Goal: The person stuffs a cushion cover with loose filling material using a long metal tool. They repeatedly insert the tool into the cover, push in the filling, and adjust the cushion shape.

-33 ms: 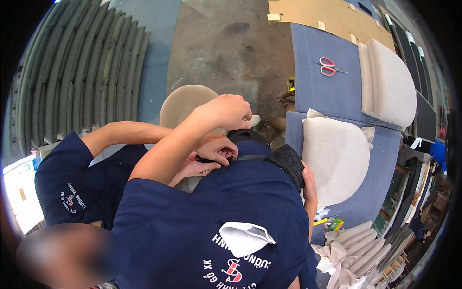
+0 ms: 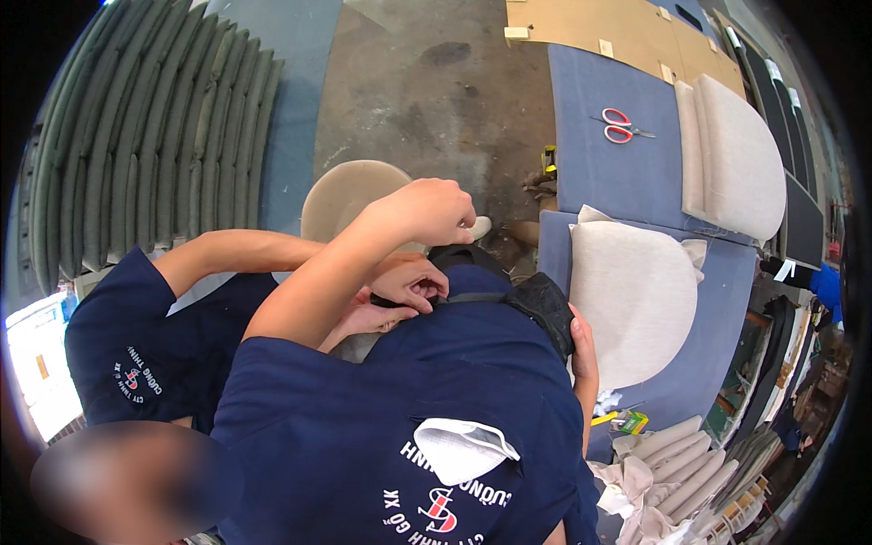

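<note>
L hand (image 2: pixel 434 212): balled tight, raised over round pad (image 2: pixel 341 195); can't tell if it grips anything.
R hand (image 2: pixel 581 352): at edge of seat cushion (image 2: pixel 636 295), mostly hidden; finger spread unclear.
Cushion: lies on blue table (image 2: pixel 599 168); prob. light, soft, floppy, so take by both side edges.
Co-worker's hands (image 2: pixel 409 283): pinching black strap (image 2: pixel 468 296) by black pouch (image 2: pixel 543 309).
Holders: chest pocket (image 2: pixel 454 472) w/ white mask (image 2: pixel 463 445); pouch contents unseen.

A stained concrete floor (image 2: pixel 427 91) is showing beyond a blue-covered worktable (image 2: pixel 599 173), with grey ribbed cushions (image 2: pixel 136 145) leaning at left and plywood sheets (image 2: pixel 590 32) lying behind
</note>
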Demonstrator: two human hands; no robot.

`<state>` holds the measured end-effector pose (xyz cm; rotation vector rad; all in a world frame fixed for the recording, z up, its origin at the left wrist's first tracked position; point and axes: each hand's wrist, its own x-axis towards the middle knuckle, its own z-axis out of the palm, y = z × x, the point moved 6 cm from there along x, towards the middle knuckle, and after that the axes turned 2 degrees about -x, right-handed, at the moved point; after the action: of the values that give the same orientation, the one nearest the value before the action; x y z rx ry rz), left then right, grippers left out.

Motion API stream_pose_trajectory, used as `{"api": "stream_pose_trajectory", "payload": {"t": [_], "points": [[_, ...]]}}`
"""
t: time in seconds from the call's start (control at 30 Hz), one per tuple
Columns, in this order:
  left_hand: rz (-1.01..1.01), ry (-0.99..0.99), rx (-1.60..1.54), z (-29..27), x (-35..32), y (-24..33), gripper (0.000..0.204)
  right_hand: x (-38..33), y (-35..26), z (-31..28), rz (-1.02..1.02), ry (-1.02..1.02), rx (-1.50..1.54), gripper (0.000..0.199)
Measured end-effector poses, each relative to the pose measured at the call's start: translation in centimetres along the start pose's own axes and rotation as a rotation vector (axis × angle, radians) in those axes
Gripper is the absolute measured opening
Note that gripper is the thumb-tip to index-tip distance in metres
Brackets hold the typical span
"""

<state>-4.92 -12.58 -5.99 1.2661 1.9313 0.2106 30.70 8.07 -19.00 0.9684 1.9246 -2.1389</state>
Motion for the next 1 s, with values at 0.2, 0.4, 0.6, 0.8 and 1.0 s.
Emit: {"api": "stream_pose_trajectory", "payload": {"t": [0.2,0.4,0.6,0.8,1.0], "points": [[0.026,0.011,0.011,-1.4,0.1,2.0,0.028,-0.3,1.5,-1.3,0.028,0.045,0.025,0.082],[0.088,0.023,0.027,-2.1,2.1,4.0,0.027,-0.6,1.1,-1.5,0.030,0.051,0.038,0.083],[0.103,0.021,0.031,-1.2,2.5,3.5,0.025,-0.9,1.9,-2.0,0.050,0.075,0.033,0.085],[-0.012,-0.141,-0.037,-0.3,1.4,1.7,0.032,-0.9,2.7,-1.9,0.063,0.068,0.050,0.086],[-0.310,-0.778,-0.439,6.9,-6.2,-1.3,0.039,-0.8,-1.1,-0.7,0.054,0.011,-0.011,0.082]]}}
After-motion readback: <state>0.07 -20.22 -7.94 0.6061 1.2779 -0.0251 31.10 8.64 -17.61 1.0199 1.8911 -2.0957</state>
